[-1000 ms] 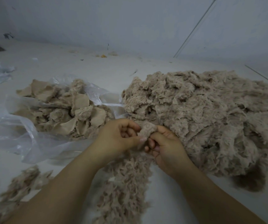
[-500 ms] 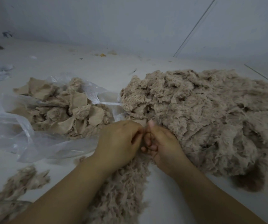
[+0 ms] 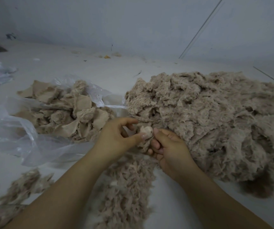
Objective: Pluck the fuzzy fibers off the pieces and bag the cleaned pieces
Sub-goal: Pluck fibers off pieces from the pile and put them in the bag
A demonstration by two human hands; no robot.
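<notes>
Left hand (image 3: 116, 139) and right hand (image 3: 169, 146) fingers both pinch 1 fuzzy piece (image 3: 147, 132), seemingly backing-side up.

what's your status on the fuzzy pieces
Left hand and right hand both pinch one small beige fabric piece. Clear plastic bag open at left. Nothing blocking.
</notes>
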